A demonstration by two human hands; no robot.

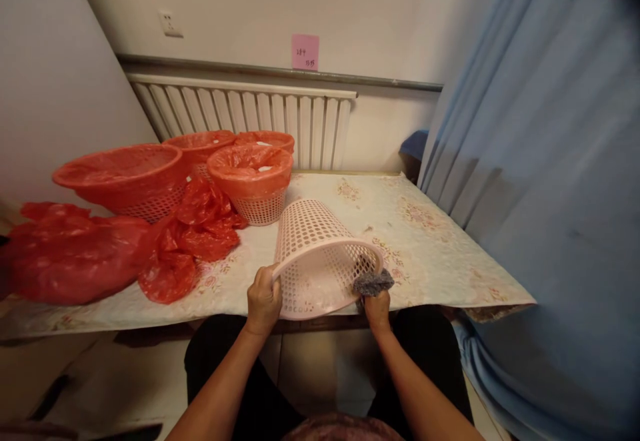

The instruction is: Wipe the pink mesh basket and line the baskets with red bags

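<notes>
A pale pink plastic wastebasket with a perforated wall lies on its side on the table, its mouth turned toward me. My left hand is closed around the left of its rim. On the opposite side, my right hand grips a dark grey cloth, pressed against the right part of the rim. The cloth covers some of the right fingers. Part of the cloth shows through the holes near the rim.
Several baskets lined with red plastic bags, one a lined basket, stand at the back left. In front of them lie a full red bag and a crumpled red bag. A flowered tablecloth covers the table. Behind is a radiator; a blue curtain hangs right.
</notes>
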